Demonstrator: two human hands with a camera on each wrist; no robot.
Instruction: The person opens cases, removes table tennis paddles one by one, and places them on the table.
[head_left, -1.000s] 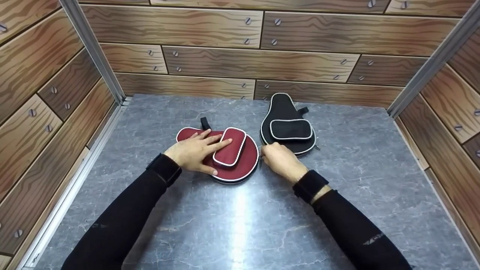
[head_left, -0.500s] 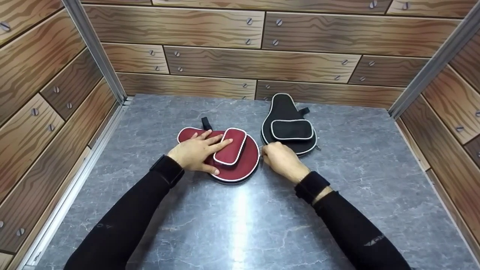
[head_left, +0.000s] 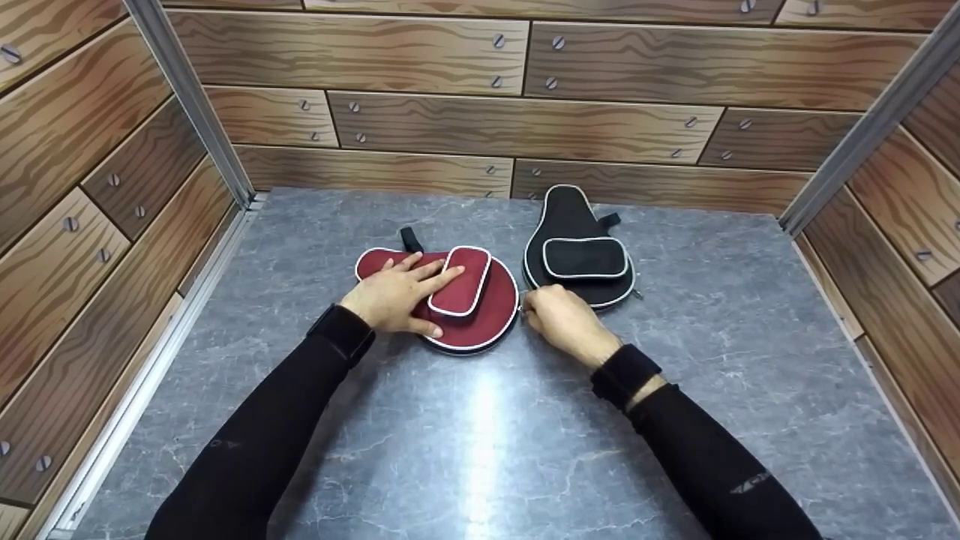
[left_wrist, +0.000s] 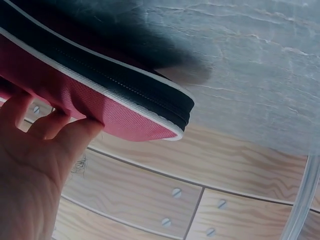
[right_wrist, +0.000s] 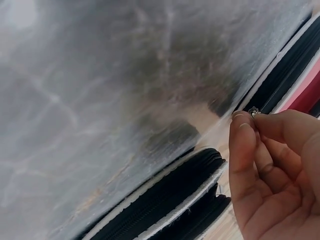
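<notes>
A red table tennis paddle case (head_left: pixel 491 319) with white piping lies flat, its narrow end to the left. My left hand (head_left: pixel 394 298) rests on it with fingers spread, some reaching onto its raised front pocket (head_left: pixel 461 281). In the left wrist view the case's black zipper side (left_wrist: pixel 125 87) runs past the fingers. At the round end, my right hand (head_left: pixel 566 319) pinches a small metal zipper pull (right_wrist: pixel 254 111) between thumb and fingertips. A matching black paddle case (head_left: pixel 566 214) lies just beyond the right hand, its lower edge partly hidden by the knuckles.
The cases lie on a grey marbled tabletop (head_left: pixel 420 457). Wood-patterned panels (head_left: pixel 420 124) wall in the back and both sides, with metal corner posts (head_left: pixel 191 105). A black strap loop (head_left: pixel 410 240) sticks out behind the red case.
The red case has shifted slightly away from me, its round end turning a little, and my left hand has moved with it. My right hand keeps its pinch in nearly the same place.
</notes>
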